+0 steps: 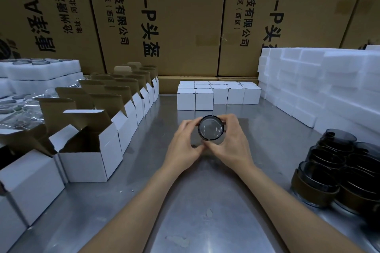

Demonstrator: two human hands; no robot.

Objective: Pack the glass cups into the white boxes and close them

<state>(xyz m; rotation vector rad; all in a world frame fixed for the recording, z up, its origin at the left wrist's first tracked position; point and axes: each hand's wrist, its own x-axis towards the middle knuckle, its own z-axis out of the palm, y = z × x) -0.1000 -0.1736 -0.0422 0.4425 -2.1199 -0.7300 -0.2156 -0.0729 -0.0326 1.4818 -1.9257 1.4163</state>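
Note:
A dark glass cup [210, 128] is held over the middle of the metal table [205, 201], its round base or mouth turned toward me. My left hand [185, 144] grips it from the left and my right hand [232, 141] from the right, fingers curled round its rim and side. A row of open white boxes [92, 150] with raised brown flaps runs along the left. Closed white boxes [218, 93] stand in rows at the back centre. Several dark glass cups [333, 170] are stacked on their sides at the right.
White foam blocks [318, 84] are piled at the back right. Foam trays with glasses and clear plastic wrap [30, 80] lie at the far left. Large brown cartons [185, 16] wall off the back.

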